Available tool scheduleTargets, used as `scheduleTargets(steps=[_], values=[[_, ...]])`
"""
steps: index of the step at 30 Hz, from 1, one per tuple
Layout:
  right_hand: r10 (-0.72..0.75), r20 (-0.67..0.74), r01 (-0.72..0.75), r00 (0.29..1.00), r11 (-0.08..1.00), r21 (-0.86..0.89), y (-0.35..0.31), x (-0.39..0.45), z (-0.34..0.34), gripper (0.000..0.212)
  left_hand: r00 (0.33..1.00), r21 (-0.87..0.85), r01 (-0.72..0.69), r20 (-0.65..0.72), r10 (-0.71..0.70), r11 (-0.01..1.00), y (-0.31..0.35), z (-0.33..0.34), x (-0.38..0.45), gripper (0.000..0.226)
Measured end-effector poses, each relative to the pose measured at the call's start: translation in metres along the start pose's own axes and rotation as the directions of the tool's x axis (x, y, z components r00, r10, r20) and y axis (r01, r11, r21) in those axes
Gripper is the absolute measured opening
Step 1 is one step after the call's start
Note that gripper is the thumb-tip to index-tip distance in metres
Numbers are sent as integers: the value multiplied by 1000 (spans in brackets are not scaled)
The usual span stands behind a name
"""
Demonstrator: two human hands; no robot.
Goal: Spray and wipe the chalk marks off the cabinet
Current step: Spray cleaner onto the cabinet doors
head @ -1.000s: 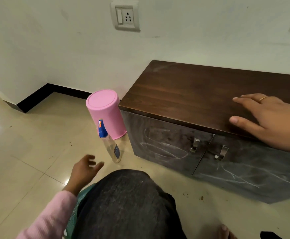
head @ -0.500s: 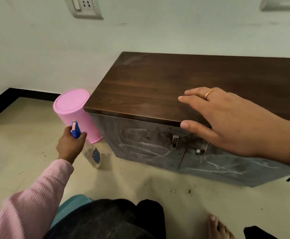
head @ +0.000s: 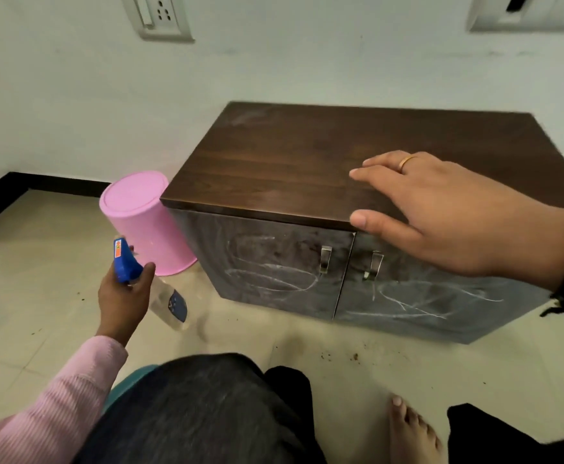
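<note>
The left hand (head: 123, 296), empty a second ago, now grips the spray bottle (head: 160, 289) lifted beside the pink bucket (head: 146, 226); the right hand (head: 448, 212) rests flat-fingered on the cabinet (head: 274, 162), its chalk marks (head: 274, 276) still unsprayed.

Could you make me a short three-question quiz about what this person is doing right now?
1. True or false: the left hand grips the spray bottle.
2. The right hand rests on: A) the pink bucket B) the cabinet top C) a door handle.
3. The doors still show white ____ marks.

Key: 1 true; 2 B; 3 chalk.
</note>
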State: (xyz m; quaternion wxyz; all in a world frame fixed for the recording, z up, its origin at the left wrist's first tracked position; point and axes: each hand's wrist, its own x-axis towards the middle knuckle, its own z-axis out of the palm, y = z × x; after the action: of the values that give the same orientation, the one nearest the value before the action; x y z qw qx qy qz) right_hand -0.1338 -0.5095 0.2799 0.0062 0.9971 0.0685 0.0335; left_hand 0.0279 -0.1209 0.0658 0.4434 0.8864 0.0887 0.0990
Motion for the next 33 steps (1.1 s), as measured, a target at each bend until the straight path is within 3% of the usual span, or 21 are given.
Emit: scheduleTargets(steps=[5,10,14,18,23,27,33], values=[[11,2,-10,1000,995,-100,-27,-4,-25,72,994,-13,-109,-16,109,994,27,-58,-44,40],[11,32,-3,999,976,-216,-50,-20,-42,68,971,-2,-206,122,205,979,51,-110,-92,31],[-34,-70,19,997,979,-204,-64,-22,-39,60,952,5,-256,173,251,967,64,-124,-107,23],[-21,-117,13,993,998,-63,-60,-11,-16,59,949,-49,-182,254,188,982,67,-114,-97,35],[-134,-91,128,987,990,-64,-43,14,6,57,885,-109,-190,412,218,976,65,-75,-87,38],[-183,-136,179,974,983,-44,-38,28,22,56,861,-208,-228,414,297,951,74,-38,-84,30],[-122,-94,118,988,992,-39,-40,12,44,57,837,-242,-245,435,331,939,68,-15,-106,26]])
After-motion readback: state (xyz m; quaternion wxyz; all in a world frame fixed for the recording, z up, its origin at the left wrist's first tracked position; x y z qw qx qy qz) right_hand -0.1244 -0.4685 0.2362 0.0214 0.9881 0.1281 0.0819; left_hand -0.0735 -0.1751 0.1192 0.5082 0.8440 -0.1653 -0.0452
